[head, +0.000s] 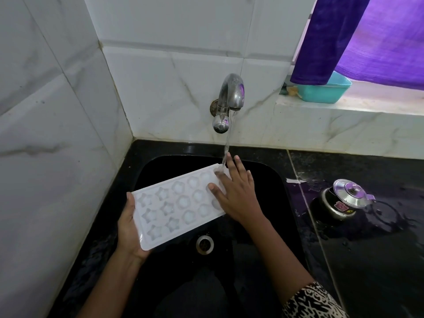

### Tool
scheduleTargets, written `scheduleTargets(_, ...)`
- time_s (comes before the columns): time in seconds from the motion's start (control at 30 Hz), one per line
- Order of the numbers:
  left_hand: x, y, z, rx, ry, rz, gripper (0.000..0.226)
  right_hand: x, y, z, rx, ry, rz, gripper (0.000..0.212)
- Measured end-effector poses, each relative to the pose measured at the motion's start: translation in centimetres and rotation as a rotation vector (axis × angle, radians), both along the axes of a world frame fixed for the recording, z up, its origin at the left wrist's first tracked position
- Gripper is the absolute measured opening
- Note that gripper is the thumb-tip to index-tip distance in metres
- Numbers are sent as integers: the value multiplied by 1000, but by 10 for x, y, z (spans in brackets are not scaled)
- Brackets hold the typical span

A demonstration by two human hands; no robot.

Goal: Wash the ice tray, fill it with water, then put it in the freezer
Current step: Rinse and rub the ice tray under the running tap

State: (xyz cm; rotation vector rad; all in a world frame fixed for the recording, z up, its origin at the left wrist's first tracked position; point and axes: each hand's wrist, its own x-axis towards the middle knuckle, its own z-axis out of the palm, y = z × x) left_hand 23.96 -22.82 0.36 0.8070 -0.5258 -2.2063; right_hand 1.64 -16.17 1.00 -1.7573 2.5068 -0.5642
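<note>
Ice tray [174, 211] looked light, thin, wet-slick: your left hand [128, 232] gripped its near short edge, your right hand [237, 198] pressed flat-fingered on the far cells.

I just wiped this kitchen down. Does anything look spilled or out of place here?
Yes. Water lies pooled and splashed on the counter right of the sink, around the lidded pot. Otherwise nothing: the tray is over the sink, under the running tap.

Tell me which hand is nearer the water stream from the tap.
Right. The right hand lies open on the far end of the ice tray, fingertips at the water stream; the left hand holds its near end, well short of it.
</note>
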Motion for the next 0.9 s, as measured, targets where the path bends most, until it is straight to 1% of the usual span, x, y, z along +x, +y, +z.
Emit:
scheduleTargets(0.07,2,-2,-2,-16,13,-19,74,-8,3,1,-20,-27,-9,69)
scheduleTargets(0.13,0,1,-4,-5,20,-33,67,-11,2,2,-53,-5,-51,66)
scheduleTargets(0.2,-3,3,-7,33,39,-31,67,-3,-2,2,-57,37,-56,68)
scheduleTargets(0.3,-1,-1,-6,28,37,-2,68,3,-1,2,-12,-19,-6,76)
scheduleTargets(0.4,1,-1,-4,-13,25,-20,69,-10,1,3,-14,-38,-45,72)
scheduleTargets(0.5,-4,2,-3,0,9,-34,68,-5,-2,3,-26,46,-50,73)
scheduleTargets(0.6,-3,-1,1,-1,4,-17,69,0,-1,2,19,3,20,79)
scheduleTargets(0.67,-1,-2,4,-19,-16,-6,68,-10,2,3,8,-26,1,75)
scheduleTargets(0.73,-3,0,4,-19,-22,-19,68,-14,2,5,-8,0,-49,72)
scheduleTargets(0.8,-6,3,6,-11,-15,-27,68,-5,-1,7,-10,40,-40,74)
scheduleTargets(0.87,-7,1,9,-19,-10,-17,68,3,-2,6,9,30,1,81)
scheduleTargets(0.9,-6,-1,10,-30,-11,-6,67,1,-1,5,9,9,12,81)
